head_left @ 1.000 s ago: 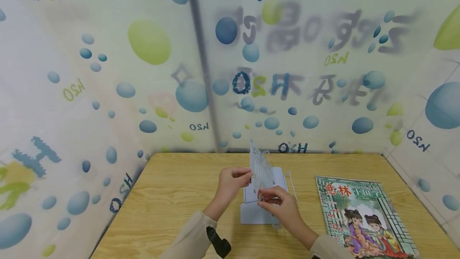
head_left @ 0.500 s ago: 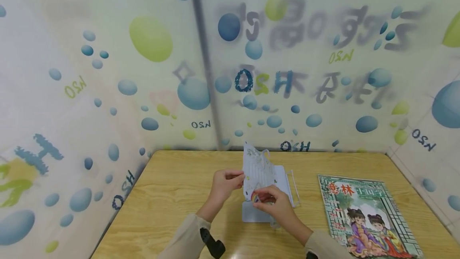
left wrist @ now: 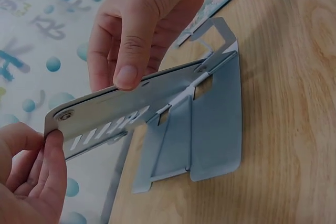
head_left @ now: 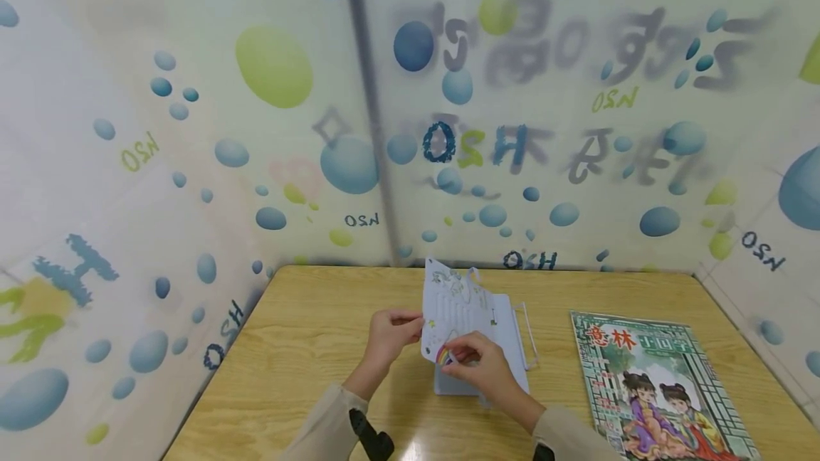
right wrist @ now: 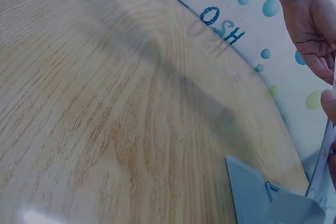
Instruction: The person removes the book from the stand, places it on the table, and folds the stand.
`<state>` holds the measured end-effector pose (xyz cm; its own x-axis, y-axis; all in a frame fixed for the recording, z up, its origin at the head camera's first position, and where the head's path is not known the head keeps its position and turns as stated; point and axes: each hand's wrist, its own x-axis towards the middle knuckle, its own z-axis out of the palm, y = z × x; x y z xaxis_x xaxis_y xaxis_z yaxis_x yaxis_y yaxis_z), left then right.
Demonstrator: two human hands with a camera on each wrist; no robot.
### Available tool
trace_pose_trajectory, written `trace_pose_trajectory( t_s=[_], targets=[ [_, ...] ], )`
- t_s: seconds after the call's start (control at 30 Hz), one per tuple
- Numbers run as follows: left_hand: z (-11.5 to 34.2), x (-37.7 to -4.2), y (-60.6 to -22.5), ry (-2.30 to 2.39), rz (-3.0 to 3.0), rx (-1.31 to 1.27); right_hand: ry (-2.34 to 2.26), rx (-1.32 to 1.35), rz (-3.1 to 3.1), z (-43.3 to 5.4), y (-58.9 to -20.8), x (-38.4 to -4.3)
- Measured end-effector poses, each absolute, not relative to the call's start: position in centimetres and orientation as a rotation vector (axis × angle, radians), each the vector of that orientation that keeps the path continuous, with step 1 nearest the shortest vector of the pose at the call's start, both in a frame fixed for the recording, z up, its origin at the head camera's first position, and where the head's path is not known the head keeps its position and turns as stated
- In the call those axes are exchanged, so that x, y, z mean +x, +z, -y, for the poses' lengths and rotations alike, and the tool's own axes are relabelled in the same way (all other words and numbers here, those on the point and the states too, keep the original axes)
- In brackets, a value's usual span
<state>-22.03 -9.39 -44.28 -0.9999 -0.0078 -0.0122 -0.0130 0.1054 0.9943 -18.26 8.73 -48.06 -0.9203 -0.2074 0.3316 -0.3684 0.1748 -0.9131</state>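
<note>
A white metal book stand [head_left: 451,308] with slots and a printed rainbow is on the table, its back panel tilted up from the flat base [left wrist: 218,129]. My left hand [head_left: 389,338] pinches the panel's left edge with thumb and fingers. Near the lower corner by the rainbow, my right hand [head_left: 483,363] pinches the opposite edge, its thumb lying along it in the left wrist view. Underneath, a wire prop [left wrist: 190,135] runs from the hinge to the base. The right wrist view catches only a corner of the base [right wrist: 249,192] and my left hand [right wrist: 315,32].
A magazine [head_left: 663,390] with two cartoon figures lies on the wooden table [head_left: 307,347] to the right of the stand. A wire page holder [head_left: 527,336] sticks out at the stand's right side. A bubble-patterned curtain [head_left: 275,162] rises behind the table.
The panel has turned and leaned to the left, so its printed face shows more. My left hand has moved left and slightly down with it, and my right hand a little left.
</note>
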Motion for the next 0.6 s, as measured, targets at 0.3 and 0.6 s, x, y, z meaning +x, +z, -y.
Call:
trace_pose_trajectory(
  t_s=[0.3,0.6],
  targets=[
    [10.4,-21.9,-45.9,2.072,-2.382,-0.133,1.818,0.577,2.371,-7.9,-50.3,-19.2],
    [11.3,-21.8,-47.5,2.072,-2.359,-0.230,1.757,0.627,2.444,-7.1,-51.9,-19.8]
  ],
)
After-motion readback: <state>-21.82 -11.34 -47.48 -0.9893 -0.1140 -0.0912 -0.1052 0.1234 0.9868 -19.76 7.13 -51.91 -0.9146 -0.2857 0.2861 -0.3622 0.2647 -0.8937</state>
